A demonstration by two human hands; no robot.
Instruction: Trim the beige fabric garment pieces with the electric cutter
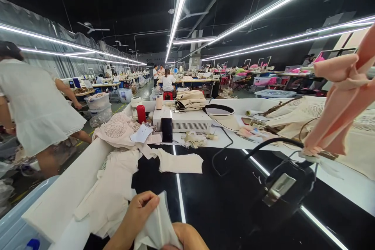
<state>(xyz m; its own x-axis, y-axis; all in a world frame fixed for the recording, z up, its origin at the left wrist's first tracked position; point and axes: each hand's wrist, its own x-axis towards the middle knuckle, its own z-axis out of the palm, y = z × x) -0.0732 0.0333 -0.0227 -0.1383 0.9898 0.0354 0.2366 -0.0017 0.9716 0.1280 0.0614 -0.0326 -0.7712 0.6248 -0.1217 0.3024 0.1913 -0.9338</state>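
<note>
While its far edge is pinched between thumb and fingers by the left hand (143, 209), a pale fabric piece (159, 218), its visible length running far to near, is gripped at the nearer end by the right hand (190, 236), over the black worktop (222, 199).

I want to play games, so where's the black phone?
In the head view, left of centre, the black phone stands in front of the white box, right of the white paper.

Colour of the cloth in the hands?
Off-white cloth; shows best in the head view.
</note>
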